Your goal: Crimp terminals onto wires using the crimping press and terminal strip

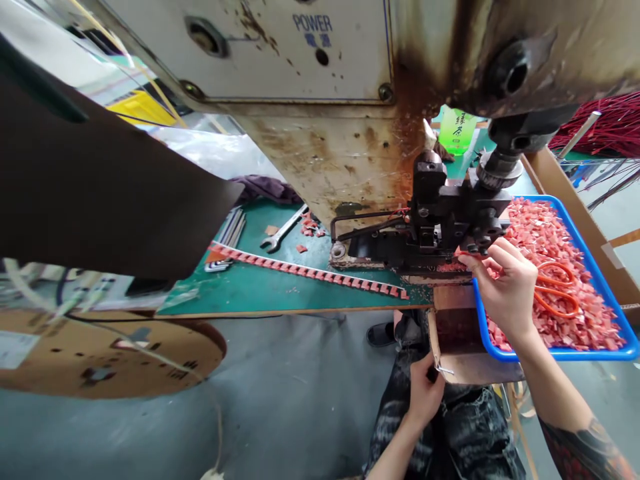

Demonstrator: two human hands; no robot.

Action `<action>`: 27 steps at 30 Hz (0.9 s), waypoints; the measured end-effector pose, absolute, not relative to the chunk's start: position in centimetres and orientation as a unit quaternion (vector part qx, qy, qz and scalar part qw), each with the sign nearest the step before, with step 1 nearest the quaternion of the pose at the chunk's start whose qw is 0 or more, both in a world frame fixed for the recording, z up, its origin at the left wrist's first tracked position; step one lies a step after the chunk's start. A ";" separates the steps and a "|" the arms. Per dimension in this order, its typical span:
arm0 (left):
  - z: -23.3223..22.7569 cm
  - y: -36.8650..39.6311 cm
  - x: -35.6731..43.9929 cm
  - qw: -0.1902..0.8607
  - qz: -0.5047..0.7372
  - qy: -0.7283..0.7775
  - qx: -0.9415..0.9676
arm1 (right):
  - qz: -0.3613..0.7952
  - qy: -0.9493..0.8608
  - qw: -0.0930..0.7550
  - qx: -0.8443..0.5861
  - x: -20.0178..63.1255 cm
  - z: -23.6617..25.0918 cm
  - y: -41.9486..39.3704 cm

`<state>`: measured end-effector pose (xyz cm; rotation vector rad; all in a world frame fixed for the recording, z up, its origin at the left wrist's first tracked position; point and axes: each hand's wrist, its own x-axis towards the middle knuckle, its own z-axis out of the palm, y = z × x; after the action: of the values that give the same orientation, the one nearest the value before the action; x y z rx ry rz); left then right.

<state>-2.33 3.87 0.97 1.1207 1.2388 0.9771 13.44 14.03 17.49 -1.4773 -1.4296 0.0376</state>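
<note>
You have a small red piece (461, 251) at the foot of the black press tool (451, 215), partly hidden; your brown cardboard box (483, 373), open on top, sits below the tool, near your lap.

Here the cream metal press (345, 140) stands on the green tabletop (270, 290). Over on the right sits the blue rectangular plastic tray (575, 355), full of small red pieces (595, 307); before the press, the brown cardboard box (480, 375); leftward, the silver metal wrench (287, 231) behind the long red-and-white strip (315, 272).
</note>
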 end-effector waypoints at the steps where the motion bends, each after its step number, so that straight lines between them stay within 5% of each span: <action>1: 1.1 3.9 -2.3 0.566 0.416 0.527 0.479 | 0.022 -0.595 0.521 -0.611 13.5 17.4 14.0; 17: 0.7 3.8 -2.1 0.564 0.411 0.511 0.503 | 0.025 -0.553 0.562 -0.614 13.4 16.3 14.1; 27: 0.0 3.2 -2.8 0.597 0.374 0.505 0.500 | -0.076 -0.533 0.529 -0.656 12.0 16.6 13.7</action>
<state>-2.76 3.23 -0.01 1.1596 1.1723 0.8676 12.03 13.70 16.57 -1.5660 -1.2725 -0.1817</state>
